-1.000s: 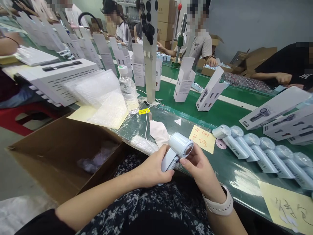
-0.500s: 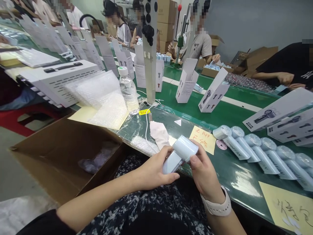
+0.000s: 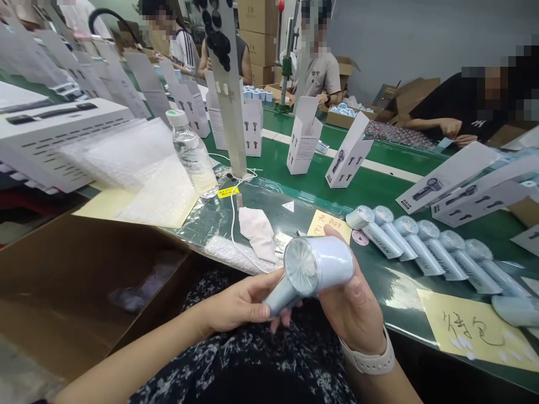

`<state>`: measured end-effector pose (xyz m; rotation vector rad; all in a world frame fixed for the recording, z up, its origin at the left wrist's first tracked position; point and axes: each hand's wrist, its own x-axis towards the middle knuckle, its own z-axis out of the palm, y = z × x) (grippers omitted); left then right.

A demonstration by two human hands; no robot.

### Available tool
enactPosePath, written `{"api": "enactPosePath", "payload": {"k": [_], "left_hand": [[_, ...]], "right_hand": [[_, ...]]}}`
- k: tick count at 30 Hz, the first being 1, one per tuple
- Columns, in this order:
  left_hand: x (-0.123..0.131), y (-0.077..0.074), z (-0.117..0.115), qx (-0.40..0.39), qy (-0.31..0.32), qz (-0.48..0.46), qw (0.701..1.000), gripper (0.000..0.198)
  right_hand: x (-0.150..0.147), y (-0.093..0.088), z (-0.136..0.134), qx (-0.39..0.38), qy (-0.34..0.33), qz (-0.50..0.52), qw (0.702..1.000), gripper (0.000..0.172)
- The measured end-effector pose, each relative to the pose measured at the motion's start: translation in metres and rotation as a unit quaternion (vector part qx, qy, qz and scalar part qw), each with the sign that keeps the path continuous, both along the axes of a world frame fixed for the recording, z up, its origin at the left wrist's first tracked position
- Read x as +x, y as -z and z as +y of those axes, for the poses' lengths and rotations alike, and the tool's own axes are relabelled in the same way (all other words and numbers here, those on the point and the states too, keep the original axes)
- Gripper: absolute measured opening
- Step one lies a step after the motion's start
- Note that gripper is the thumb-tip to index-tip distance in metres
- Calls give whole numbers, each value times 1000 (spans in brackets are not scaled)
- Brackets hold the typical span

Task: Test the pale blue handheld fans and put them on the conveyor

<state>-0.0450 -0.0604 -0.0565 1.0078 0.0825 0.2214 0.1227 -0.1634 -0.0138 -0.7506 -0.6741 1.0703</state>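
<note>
While you held the pale blue plastic handheld fan [image 3: 314,266] above your lap, off the green counter [image 3: 379,196], your left hand [image 3: 240,306] pinched its handle and your right hand [image 3: 353,311] cupped the round head. Risk: the light handle pinch could slip, dropping it.

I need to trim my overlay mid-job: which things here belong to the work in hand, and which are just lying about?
In hand: handheld fan, gripped by left hand and right hand; row of matching fans.
Lying about: water bottle, pink cloth, bubble wrap, cardboard box.
</note>
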Motion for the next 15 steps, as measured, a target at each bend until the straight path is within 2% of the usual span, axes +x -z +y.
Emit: {"api": "enactPosePath", "payload": {"k": [3, 6, 9, 11, 13, 15], "left_hand": [[-3, 1, 8, 151, -143, -3, 978, 37], [-7, -3, 14, 318, -264, -52, 909, 42], [-12, -14, 15, 456, -317, -85, 827, 47], [-15, -23, 13, 521, -339, -85, 779, 44], [-18, -31, 10, 565, -351, -60, 744, 39], [-20, -35, 7, 588, -352, -36, 728, 36]], "right_hand": [[0, -2, -2, 2, -30, 16, 999, 44], [3, -3, 1, -18, -38, 39, 998, 46], [4, -2, 5, -50, 11, 53, 997, 45], [5, -1, 7, -75, 24, 58, 995, 45], [6, 0, 8, -92, 18, 62, 994, 46], [7, 1, 8, -104, 26, 51, 993, 47]]}}
